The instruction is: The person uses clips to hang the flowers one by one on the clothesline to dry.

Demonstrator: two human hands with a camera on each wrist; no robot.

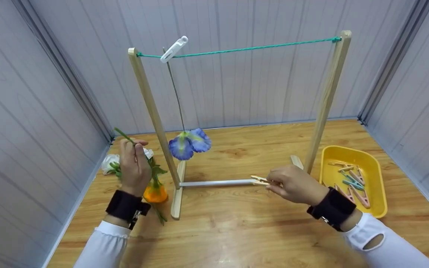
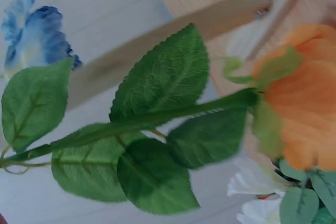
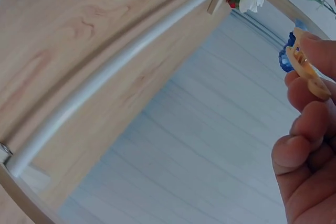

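Observation:
My left hand (image 1: 135, 169) grips the green stem of an orange flower (image 1: 156, 192), whose bloom hangs downward beside the left post. In the left wrist view the orange bloom (image 2: 304, 98) and several green leaves (image 2: 163, 77) show close up. Between thumb and fingers, my right hand (image 1: 296, 184) pinches a pale orange clothespin (image 1: 261, 180), also seen as a clothespin (image 3: 304, 66) in the right wrist view. A white clothespin (image 1: 174, 49) clips the stem of a blue-purple flower (image 1: 188, 144) to a green string (image 1: 244, 49), and that flower hangs head down.
The string runs between two wooden posts (image 1: 149, 115), joined low by a white bar (image 1: 218, 183). A yellow tray (image 1: 380, 186) with several clothespins stands at the right. White flowers (image 1: 109, 163) lie on the wooden table behind my left hand. Panel walls enclose the table.

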